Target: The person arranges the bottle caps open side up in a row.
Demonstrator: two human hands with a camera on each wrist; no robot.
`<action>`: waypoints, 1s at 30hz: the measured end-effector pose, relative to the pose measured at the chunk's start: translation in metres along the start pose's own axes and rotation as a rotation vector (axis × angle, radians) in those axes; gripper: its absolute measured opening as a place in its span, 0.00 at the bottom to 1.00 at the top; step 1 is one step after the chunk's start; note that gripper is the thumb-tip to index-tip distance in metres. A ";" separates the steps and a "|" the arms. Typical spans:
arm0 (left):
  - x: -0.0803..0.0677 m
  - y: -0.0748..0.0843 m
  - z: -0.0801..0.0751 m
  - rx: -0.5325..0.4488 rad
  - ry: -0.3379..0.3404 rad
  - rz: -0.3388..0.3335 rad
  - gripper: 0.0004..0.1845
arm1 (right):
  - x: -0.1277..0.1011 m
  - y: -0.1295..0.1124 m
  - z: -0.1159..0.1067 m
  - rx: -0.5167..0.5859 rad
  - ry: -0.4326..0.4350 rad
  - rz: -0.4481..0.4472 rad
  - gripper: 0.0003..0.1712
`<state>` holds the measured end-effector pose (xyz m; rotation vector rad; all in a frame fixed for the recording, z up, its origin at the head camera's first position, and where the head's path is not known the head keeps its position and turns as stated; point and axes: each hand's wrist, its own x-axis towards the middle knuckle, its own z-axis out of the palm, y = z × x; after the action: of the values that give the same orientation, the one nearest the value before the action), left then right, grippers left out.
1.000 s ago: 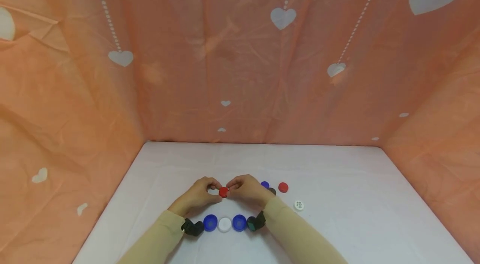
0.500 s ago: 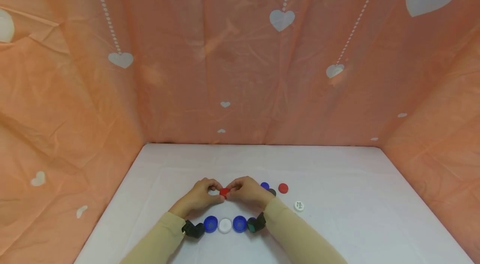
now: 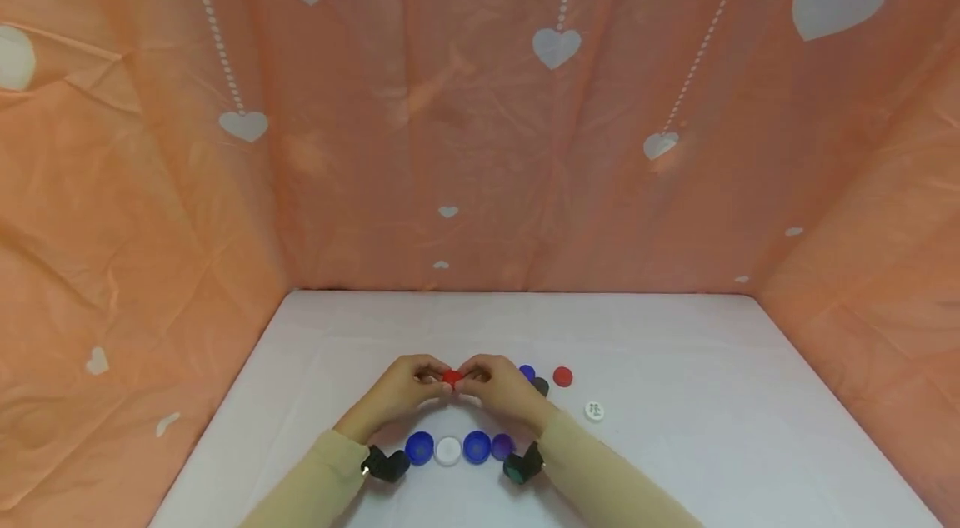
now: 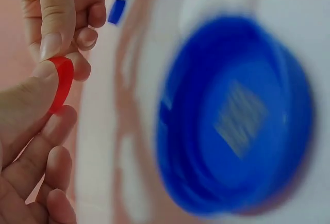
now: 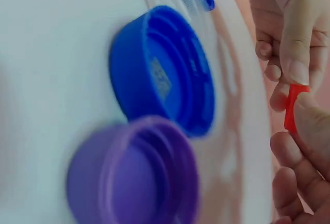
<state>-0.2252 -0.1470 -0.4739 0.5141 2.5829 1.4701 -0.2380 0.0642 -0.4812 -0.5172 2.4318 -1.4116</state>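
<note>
A small red cap (image 3: 452, 378) is pinched between the fingertips of both hands above the white table (image 3: 675, 345). My left hand (image 3: 437, 379) holds it from the left and my right hand (image 3: 467, 379) from the right. In the left wrist view the red cap (image 4: 62, 82) sits edge-on against my thumb, with a finger of the other hand on its top. The right wrist view shows the same red cap (image 5: 290, 107) edge-on between fingertips. Just in front of my wrists lies a row of caps: blue (image 3: 419, 448), white (image 3: 447, 451), blue (image 3: 477, 446) and purple (image 3: 502, 446).
To the right of my right hand lie a blue cap (image 3: 527, 372), a dark cap (image 3: 540, 385), a red cap (image 3: 562, 377) and a white cap (image 3: 594, 410). Orange cloth with white hearts (image 3: 555, 47) walls the table at the back and on both sides.
Both hands keep their pinch on the red cap, which has risen slightly. My right wrist has shifted, uncovering the purple cap at the row's right end.
</note>
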 end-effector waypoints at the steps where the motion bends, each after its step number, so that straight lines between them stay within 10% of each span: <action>1: 0.000 0.004 0.001 0.022 0.011 0.007 0.12 | -0.003 -0.002 -0.003 -0.043 0.017 -0.007 0.07; 10: -0.003 0.031 0.012 0.085 -0.020 0.068 0.10 | -0.033 -0.012 -0.025 -0.147 0.081 -0.102 0.09; 30: -0.003 0.037 0.030 0.046 -0.028 0.074 0.14 | -0.053 0.002 -0.032 -0.093 0.113 -0.086 0.14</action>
<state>-0.2062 -0.1065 -0.4575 0.6385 2.6086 1.4173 -0.2040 0.1133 -0.4637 -0.5841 2.6037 -1.4019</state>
